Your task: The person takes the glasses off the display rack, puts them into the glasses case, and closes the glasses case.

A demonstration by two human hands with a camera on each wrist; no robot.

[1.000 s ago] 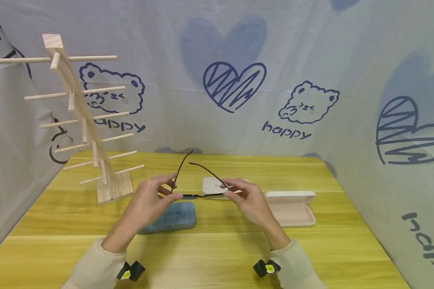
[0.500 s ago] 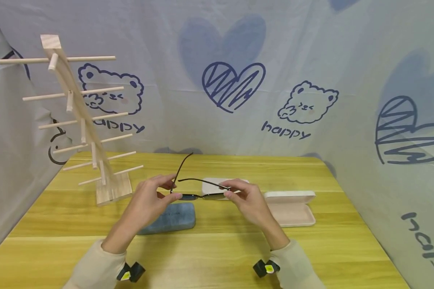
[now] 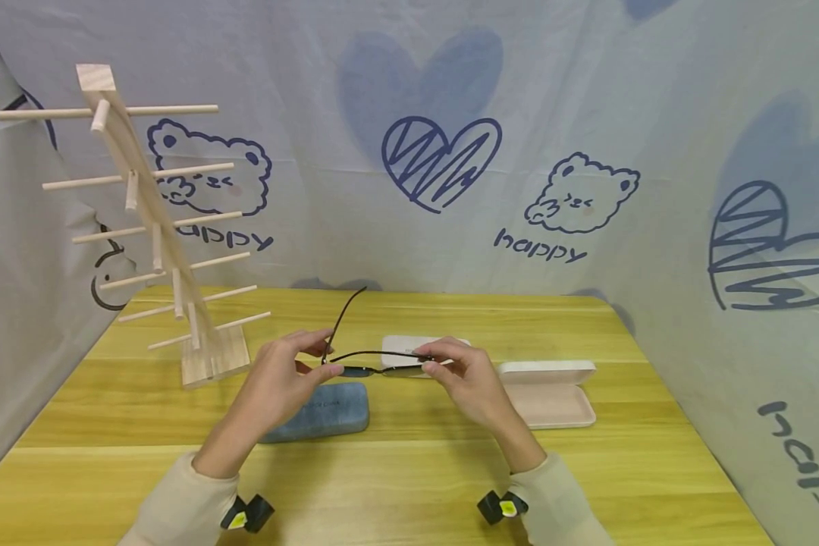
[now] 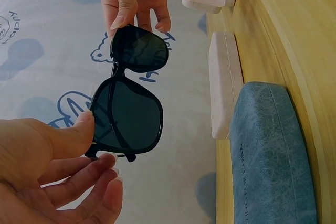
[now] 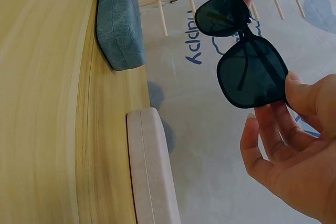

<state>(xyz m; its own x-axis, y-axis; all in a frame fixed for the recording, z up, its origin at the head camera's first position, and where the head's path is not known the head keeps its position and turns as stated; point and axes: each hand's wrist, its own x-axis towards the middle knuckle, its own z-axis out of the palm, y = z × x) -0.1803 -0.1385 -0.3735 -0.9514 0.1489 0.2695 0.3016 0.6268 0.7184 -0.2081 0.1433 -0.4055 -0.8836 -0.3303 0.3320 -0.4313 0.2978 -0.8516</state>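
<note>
A pair of dark sunglasses (image 3: 358,371) is held above the table between both hands. My left hand (image 3: 283,375) pinches the frame at its left end with thumb and fingers, and my right hand (image 3: 474,379) pinches the other end. The left temple sticks out away from me, while the right temple lies folded across behind the lenses. In the left wrist view, dark tinted lenses (image 4: 136,114) face the camera. Below the left hand lies a closed blue glasses case (image 3: 334,413), partly hidden by that hand in the head view.
A closed whitish case (image 3: 397,347) lies behind the sunglasses. To the right stands an open white case (image 3: 553,407) with a pale pink inside. A wooden peg rack (image 3: 149,196) rises at the left of the wooden table (image 3: 409,485). Printed cloth hangs around the back and sides.
The right temple of the sunglasses has swung inward, its tip dropping from well behind the lenses to close against the frame. Both hands stay nearly in place.
</note>
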